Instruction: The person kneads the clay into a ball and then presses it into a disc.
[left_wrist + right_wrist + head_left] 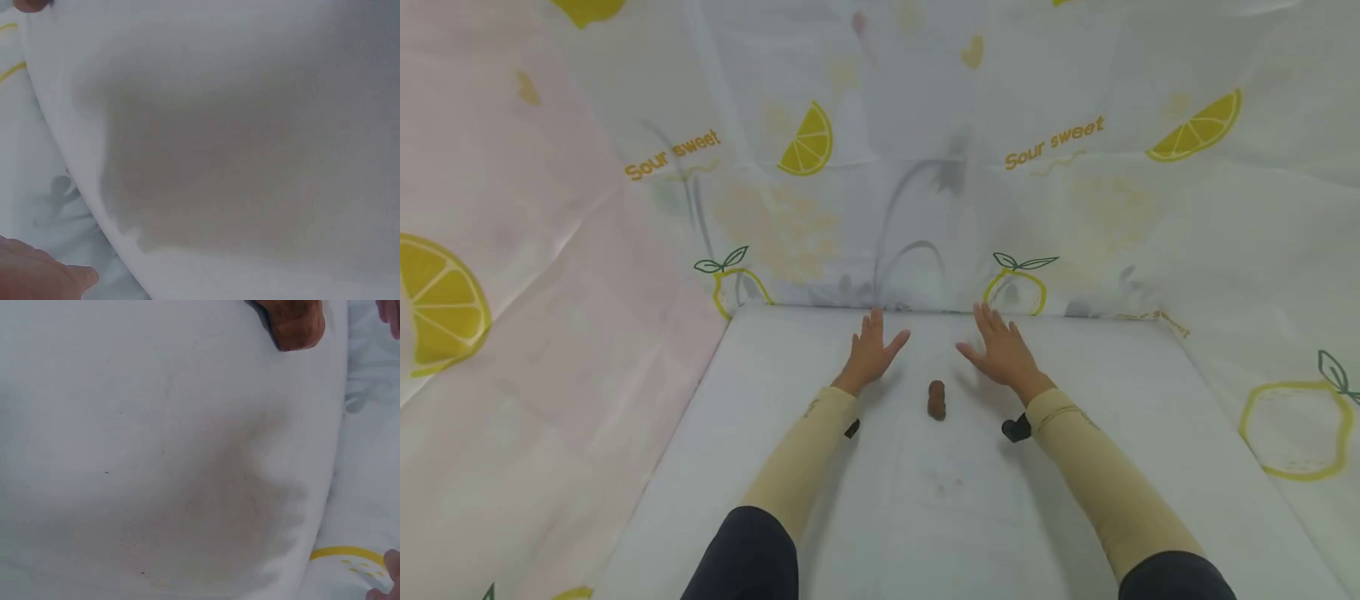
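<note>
Brown lump [936, 401], white tabletop [730, 417], pale yellow lower sleeves [805, 462], dark upper sleeves [747, 554], lemon-printed white backdrop [917, 117]

A flat, white, rectangular tabletop [887, 533] occupied the near centre, its far edge lying against a whitish printed sheet [910, 100] that formed the far wall. On the left stood a pink-tinged sheet wall [527, 192]; on the right, a pale greenish-white sheet wall [1262, 250]. Printed motifs comprised yellow lemon wedges with pale segment lines [808, 142], orange "Sour sweet" lettering [1056, 143], yellow-outlined lemons with green-outlined leaves [1296, 432], and a grey drooping flower [951, 177]. Creases crossed the sheets. Faint brownish marks [943, 482] dotted the tabletop's near part. Illumination was diffuse; shadows had soft edges.
</note>
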`<act>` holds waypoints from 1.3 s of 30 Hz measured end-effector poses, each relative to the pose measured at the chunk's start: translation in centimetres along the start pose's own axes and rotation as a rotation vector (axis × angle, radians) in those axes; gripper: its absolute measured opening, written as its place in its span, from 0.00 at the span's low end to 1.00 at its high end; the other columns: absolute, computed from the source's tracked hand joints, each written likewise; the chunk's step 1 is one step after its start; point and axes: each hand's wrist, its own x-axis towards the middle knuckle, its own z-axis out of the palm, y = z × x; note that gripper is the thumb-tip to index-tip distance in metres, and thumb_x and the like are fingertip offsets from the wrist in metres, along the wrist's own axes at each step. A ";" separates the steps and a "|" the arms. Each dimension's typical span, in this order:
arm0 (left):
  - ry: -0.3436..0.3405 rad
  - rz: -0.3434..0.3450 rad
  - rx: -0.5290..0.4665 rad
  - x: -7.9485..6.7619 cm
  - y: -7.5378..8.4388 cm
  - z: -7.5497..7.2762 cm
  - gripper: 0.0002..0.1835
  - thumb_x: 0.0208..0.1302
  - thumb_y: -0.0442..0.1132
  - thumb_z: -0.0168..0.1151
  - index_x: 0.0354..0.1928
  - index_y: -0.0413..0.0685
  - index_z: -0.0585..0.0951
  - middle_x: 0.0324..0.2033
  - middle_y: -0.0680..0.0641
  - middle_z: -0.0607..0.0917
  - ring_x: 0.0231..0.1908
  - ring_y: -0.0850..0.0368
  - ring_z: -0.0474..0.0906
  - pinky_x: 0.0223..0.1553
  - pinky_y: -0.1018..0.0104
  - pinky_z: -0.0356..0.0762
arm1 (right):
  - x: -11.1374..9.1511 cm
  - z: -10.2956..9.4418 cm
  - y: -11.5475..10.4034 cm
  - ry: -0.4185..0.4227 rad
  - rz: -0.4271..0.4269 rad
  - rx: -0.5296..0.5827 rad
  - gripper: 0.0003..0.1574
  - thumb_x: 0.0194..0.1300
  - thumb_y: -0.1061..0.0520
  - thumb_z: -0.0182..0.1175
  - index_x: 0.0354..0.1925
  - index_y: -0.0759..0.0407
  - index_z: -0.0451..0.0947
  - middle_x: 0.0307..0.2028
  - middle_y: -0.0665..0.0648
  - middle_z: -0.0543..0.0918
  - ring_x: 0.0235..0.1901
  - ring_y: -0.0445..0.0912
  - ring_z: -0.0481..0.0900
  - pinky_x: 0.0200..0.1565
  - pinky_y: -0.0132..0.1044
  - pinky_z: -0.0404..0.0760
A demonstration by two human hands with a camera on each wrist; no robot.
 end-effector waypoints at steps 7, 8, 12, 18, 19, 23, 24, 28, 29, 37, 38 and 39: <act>-0.046 -0.036 -0.222 -0.7 1.8 0.6 0.51 0.76 0.69 0.38 0.80 0.35 0.39 0.80 0.35 0.40 0.79 0.42 0.33 0.76 0.41 0.34 | -0.5 0.8 -0.5 -0.075 0.041 0.149 0.59 0.73 0.28 0.50 0.82 0.60 0.41 0.79 0.66 0.49 0.77 0.62 0.49 0.75 0.57 0.48; -0.051 -0.044 -0.233 -0.8 1.9 0.6 0.50 0.77 0.68 0.38 0.80 0.36 0.39 0.80 0.35 0.40 0.79 0.42 0.33 0.76 0.42 0.34 | -0.7 0.9 -0.5 -0.093 0.047 0.177 0.59 0.73 0.28 0.51 0.82 0.60 0.42 0.79 0.66 0.51 0.77 0.62 0.51 0.75 0.57 0.50; -0.076 -0.074 -0.284 -1.1 2.0 1.1 0.51 0.75 0.71 0.36 0.81 0.39 0.39 0.80 0.37 0.39 0.79 0.41 0.33 0.76 0.43 0.33 | -1.3 1.5 -0.6 -0.156 0.023 0.249 0.58 0.70 0.27 0.55 0.80 0.61 0.52 0.74 0.64 0.64 0.75 0.60 0.59 0.73 0.57 0.57; -0.116 -0.120 -0.408 -1.5 2.2 1.7 0.53 0.71 0.76 0.34 0.82 0.47 0.37 0.81 0.41 0.38 0.79 0.45 0.33 0.77 0.45 0.35 | -2.0 3.0 -1.2 -0.192 -0.065 0.280 0.54 0.66 0.31 0.64 0.75 0.64 0.64 0.59 0.62 0.81 0.61 0.58 0.77 0.63 0.55 0.73; -0.122 -0.124 -0.432 -1.6 2.4 1.7 0.52 0.72 0.76 0.34 0.82 0.48 0.37 0.81 0.42 0.39 0.79 0.46 0.33 0.77 0.46 0.35 | -2.1 3.3 -1.3 -0.198 -0.073 0.276 0.54 0.65 0.31 0.66 0.74 0.64 0.65 0.56 0.61 0.82 0.57 0.56 0.78 0.61 0.53 0.75; -0.147 -0.138 -0.545 -1.9 2.9 1.9 0.48 0.73 0.74 0.33 0.82 0.52 0.38 0.81 0.47 0.40 0.79 0.49 0.34 0.77 0.46 0.36 | -2.3 4.0 -1.8 -0.226 -0.088 0.257 0.55 0.60 0.32 0.70 0.72 0.64 0.68 0.50 0.57 0.79 0.47 0.50 0.76 0.52 0.47 0.77; -0.151 -0.141 -0.567 -1.9 2.9 1.9 0.48 0.73 0.74 0.32 0.82 0.53 0.38 0.81 0.48 0.40 0.79 0.49 0.35 0.77 0.46 0.36 | -2.4 4.2 -1.9 -0.233 -0.086 0.256 0.56 0.59 0.32 0.71 0.72 0.64 0.68 0.49 0.56 0.79 0.46 0.48 0.75 0.51 0.46 0.76; -0.163 -0.141 -0.652 -2.0 2.9 2.2 0.49 0.72 0.76 0.28 0.83 0.53 0.41 0.81 0.51 0.41 0.80 0.53 0.34 0.77 0.50 0.34 | -2.7 4.5 -2.2 -0.239 -0.111 0.250 0.58 0.57 0.32 0.73 0.71 0.66 0.68 0.49 0.57 0.78 0.44 0.48 0.74 0.49 0.44 0.76; -0.169 -0.138 -0.671 -2.0 2.9 2.2 0.49 0.71 0.77 0.26 0.83 0.53 0.41 0.81 0.51 0.41 0.79 0.54 0.34 0.77 0.52 0.34 | -2.7 4.6 -2.2 -0.237 -0.119 0.245 0.58 0.56 0.32 0.74 0.71 0.66 0.68 0.49 0.57 0.78 0.44 0.48 0.74 0.49 0.44 0.76; -0.234 -0.100 -0.977 -2.1 3.0 1.9 0.48 0.75 0.72 0.24 0.81 0.46 0.34 0.81 0.45 0.38 0.80 0.50 0.32 0.77 0.52 0.33 | -3.0 4.4 -2.3 -0.205 -0.192 0.218 0.56 0.53 0.35 0.77 0.66 0.69 0.72 0.46 0.57 0.80 0.46 0.49 0.76 0.49 0.45 0.77; -0.238 -0.110 -1.016 -2.1 3.1 1.8 0.48 0.75 0.72 0.24 0.81 0.46 0.33 0.81 0.44 0.38 0.80 0.49 0.32 0.77 0.52 0.33 | -3.1 4.4 -2.4 -0.208 -0.197 0.218 0.55 0.53 0.35 0.77 0.66 0.69 0.73 0.46 0.57 0.80 0.46 0.49 0.77 0.50 0.45 0.77; -0.241 -0.122 -1.048 -2.1 3.1 1.8 0.47 0.75 0.71 0.24 0.81 0.45 0.33 0.81 0.44 0.38 0.80 0.49 0.31 0.77 0.51 0.32 | -3.1 4.4 -2.4 -0.210 -0.203 0.215 0.55 0.53 0.36 0.77 0.66 0.69 0.73 0.46 0.56 0.80 0.46 0.49 0.77 0.50 0.45 0.77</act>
